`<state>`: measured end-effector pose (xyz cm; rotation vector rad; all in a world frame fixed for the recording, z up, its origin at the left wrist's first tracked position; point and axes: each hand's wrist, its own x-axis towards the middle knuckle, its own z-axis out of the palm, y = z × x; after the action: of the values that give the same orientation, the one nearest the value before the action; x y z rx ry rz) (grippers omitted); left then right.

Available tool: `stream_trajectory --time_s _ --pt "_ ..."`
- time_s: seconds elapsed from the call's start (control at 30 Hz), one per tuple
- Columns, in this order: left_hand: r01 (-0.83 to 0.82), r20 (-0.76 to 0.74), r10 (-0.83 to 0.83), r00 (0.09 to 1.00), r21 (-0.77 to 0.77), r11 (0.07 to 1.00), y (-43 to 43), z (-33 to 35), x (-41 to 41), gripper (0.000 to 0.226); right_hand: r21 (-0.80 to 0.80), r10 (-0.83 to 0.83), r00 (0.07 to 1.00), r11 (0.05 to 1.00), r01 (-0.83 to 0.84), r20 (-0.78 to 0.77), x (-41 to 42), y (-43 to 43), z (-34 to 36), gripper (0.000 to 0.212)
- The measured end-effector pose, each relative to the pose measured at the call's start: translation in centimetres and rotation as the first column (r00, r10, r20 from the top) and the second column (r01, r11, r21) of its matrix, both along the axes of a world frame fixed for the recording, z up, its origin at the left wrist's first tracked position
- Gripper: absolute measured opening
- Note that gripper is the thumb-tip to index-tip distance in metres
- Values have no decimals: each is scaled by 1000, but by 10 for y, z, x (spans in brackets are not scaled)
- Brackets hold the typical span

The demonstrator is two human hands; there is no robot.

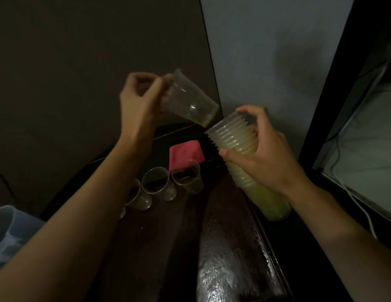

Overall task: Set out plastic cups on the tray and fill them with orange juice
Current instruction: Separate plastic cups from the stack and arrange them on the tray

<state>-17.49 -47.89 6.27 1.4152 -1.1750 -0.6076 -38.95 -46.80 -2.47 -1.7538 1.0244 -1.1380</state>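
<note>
Dim home room: wooden table.

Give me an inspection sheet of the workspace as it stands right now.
Surface: dark glossy tabletop, dimly lit; tray not distinguishable.
Job's things: single cup tilted in the air; nested cup stack; row of cups standing on the surface.
Clutter: pink cloth behind the row; blue container at the left edge.
Hands: left hand pinches the single cup's rim; right hand grips the stack.
Cables: white cable at the right.
Surroundings: dark wall, pale wall.

Bare forearms lead to a bare left grip and right grip.
</note>
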Motion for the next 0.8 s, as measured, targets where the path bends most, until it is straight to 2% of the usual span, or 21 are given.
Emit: stream_trajectory --time_s 0.1,0.27,0.37,0.47,0.6,0.7,0.8 --pt "-94 113 95 989 -10 995 0 -7 6 53 53 -145 987 989 141 75 -11 -8 -1 68" --pt "-22 334 -17 943 113 993 8 -42 -8 51 138 -311 927 948 287 208 -23 -13 0 65" --pt "46 481 -129 867 181 982 11 -62 -15 57 133 -333 917 941 310 219 -24 -13 1 66" --pt "125 629 -269 730 263 957 12 -79 -19 64 138 -320 925 945 297 204 -22 -11 2 67" --pt "142 750 -330 574 306 942 11 -100 -17 65 139 -321 928 944 298 192 -20 -10 3 67" --pt "161 784 -350 512 313 936 11 -109 -16 66 153 -315 929 945 289 192 -19 -10 3 67" --pt "175 779 -353 519 307 935 11 -111 -16 66 157 -311 933 945 285 179 -18 -10 3 67"
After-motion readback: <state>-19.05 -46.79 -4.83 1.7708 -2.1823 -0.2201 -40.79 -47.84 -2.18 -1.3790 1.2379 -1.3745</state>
